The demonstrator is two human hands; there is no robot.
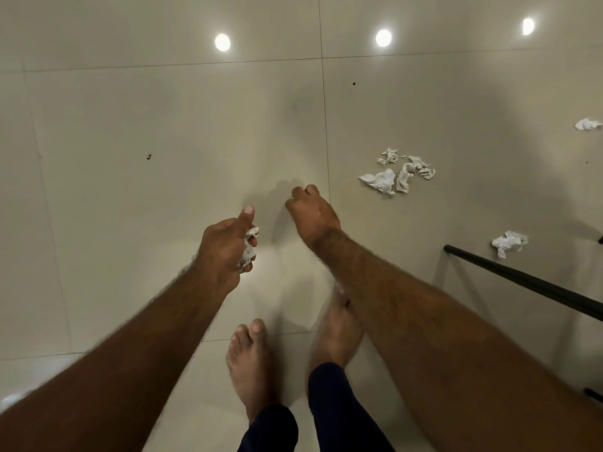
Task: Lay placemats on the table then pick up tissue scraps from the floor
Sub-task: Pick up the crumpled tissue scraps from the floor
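Observation:
My left hand [225, 249] is closed around a wad of white tissue scraps [249, 247], thumb pointing up. My right hand [311, 213] hangs just to its right with the fingers curled under, and nothing shows in it. A cluster of crumpled tissue scraps [399, 171] lies on the glossy beige floor tiles to the right of my right hand. One more scrap [509, 242] lies further right, beside a black bar. Another scrap [587, 124] sits at the right edge of the view.
A black bar [528, 282], perhaps a furniture leg, slants across the lower right. My two bare feet [251, 363] stand on the tiles at bottom centre. Small dark specks [149, 156] dot the floor. Ceiling lights reflect in the tiles at the top.

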